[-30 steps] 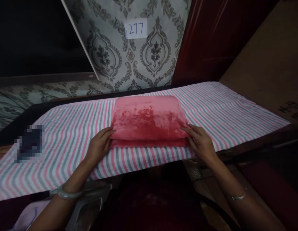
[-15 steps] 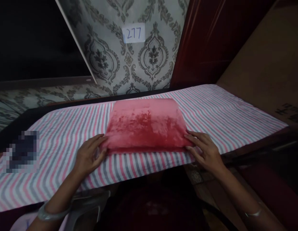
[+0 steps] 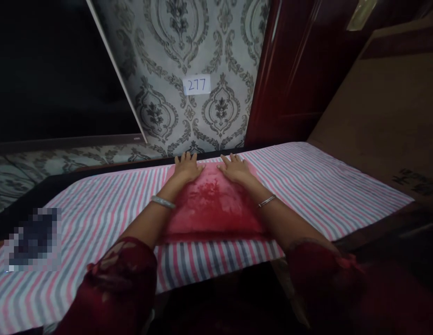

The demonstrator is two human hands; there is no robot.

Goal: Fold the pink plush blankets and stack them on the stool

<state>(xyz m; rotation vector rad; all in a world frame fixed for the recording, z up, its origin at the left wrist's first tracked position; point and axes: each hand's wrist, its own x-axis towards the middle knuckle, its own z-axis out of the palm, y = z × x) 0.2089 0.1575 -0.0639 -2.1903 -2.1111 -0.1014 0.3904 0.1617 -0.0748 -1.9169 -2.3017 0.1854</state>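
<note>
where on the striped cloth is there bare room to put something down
Widest bare stretch: the striped cloth right of the red folded fabric. A narrower patch lies between the fabric and the blurred dark object. The middle is crowded: left hand and right hand press flat on the fabric.

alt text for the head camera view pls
Both hands, left hand and right hand, press flat on the far edge of a folded red cloth lying on a striped sheet; a paper tag reading 277 hangs behind.
</note>
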